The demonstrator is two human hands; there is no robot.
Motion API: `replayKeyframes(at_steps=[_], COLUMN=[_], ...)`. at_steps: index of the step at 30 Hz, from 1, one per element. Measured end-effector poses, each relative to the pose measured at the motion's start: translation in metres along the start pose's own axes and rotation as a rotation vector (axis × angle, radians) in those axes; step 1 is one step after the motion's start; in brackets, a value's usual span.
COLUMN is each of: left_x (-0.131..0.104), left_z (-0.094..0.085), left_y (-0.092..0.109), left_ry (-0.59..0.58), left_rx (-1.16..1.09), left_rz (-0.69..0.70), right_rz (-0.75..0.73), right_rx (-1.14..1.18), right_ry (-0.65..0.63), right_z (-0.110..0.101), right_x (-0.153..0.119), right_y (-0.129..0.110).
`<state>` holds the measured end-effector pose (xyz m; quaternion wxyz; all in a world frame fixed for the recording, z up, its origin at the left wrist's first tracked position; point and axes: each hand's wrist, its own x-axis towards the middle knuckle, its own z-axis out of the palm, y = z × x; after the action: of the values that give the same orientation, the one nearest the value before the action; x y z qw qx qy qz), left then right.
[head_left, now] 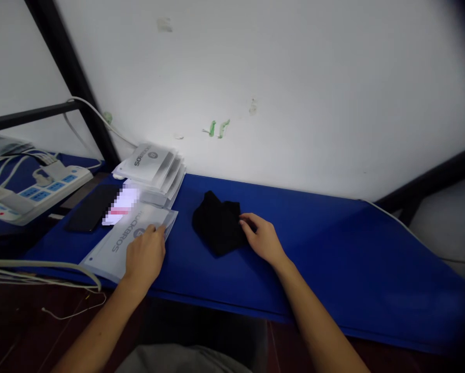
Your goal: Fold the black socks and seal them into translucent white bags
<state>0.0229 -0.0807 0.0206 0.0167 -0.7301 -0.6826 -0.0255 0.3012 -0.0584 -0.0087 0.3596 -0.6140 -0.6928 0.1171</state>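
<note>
— On the blue counter (352, 248), head view: where to find the black cloth (219, 223)?

— Lying bunched near the middle, right edge met by the right hand (261, 238), thumb and fingertips drawn close. Pinched or merely touched: cannot tell.

— And the left hand (144, 251)?

— Curled over a ROCKBROS-printed bag (115, 254), fingers bunched near one end; grip hidden, cannot tell. Beyond, near the wall (275, 77), a stack of similar bags (154, 166).

— Step in hand?

— Judged as readying cloth and bag, just apart. Next move seems to call for a sure pinch on each.

Black cloth (219, 225), uneven outline, frosted printed bag (118, 243) lying left
</note>
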Motion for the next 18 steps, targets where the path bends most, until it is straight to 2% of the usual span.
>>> replayKeyframes(at_steps=[5, 12, 18], left_x=[0.0, 0.002, 0.004], left_z=[0.003, 0.0, 0.006], left_y=[0.004, 0.015, 0.017], left_ry=[-0.01, -0.037, 0.006], left_rx=[-0.023, -0.042, -0.095], left_rz=[0.013, 0.058, 0.076], right_rz=[-0.018, -0.086, -0.119], right_rx=[0.004, -0.075, -0.103], right_ry=[0.031, 0.027, 0.085], right_z=[-0.001, 0.001, 0.012], right_x=[-0.002, -0.006, -0.012], right_y=[-0.006, -0.026, -0.024])
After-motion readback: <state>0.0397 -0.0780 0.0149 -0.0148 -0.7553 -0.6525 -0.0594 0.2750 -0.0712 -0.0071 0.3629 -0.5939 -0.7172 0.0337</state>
